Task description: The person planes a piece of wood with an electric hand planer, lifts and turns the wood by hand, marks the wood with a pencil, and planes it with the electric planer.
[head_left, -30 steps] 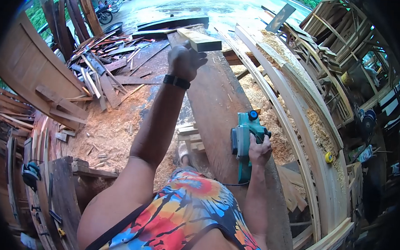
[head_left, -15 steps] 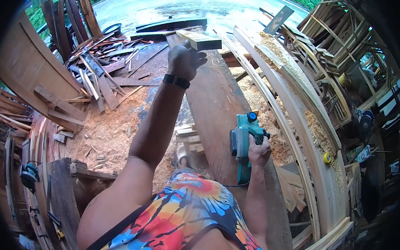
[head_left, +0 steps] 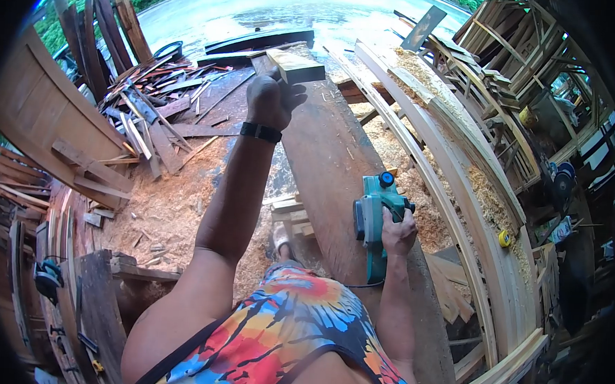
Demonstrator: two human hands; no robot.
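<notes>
My left hand [head_left: 270, 101], with a dark band on its wrist, is raised over the far part of the workbench. It holds a short wooden board [head_left: 300, 68], pale on top and dark on its end face; its fingers show below the board, partly hidden. My right hand [head_left: 398, 233] is wrapped round the handle of a teal electric planer [head_left: 373, 220]. The planer rests on the long brown plank top [head_left: 330, 165] of the bench, its blue knob pointing away from me.
Long curved pale beams [head_left: 454, 179] with shavings lie along the right. A yellow tape measure [head_left: 504, 238] sits on them. Scrap wood [head_left: 166, 101] is heaped at the far left, near a wooden door panel [head_left: 54, 109]. Sawdust [head_left: 174, 206] covers the floor.
My left hand and the board have shifted slightly left and a little nearer. The right hand and planer have stayed in place. On the road, a motorcycle has moved right.
</notes>
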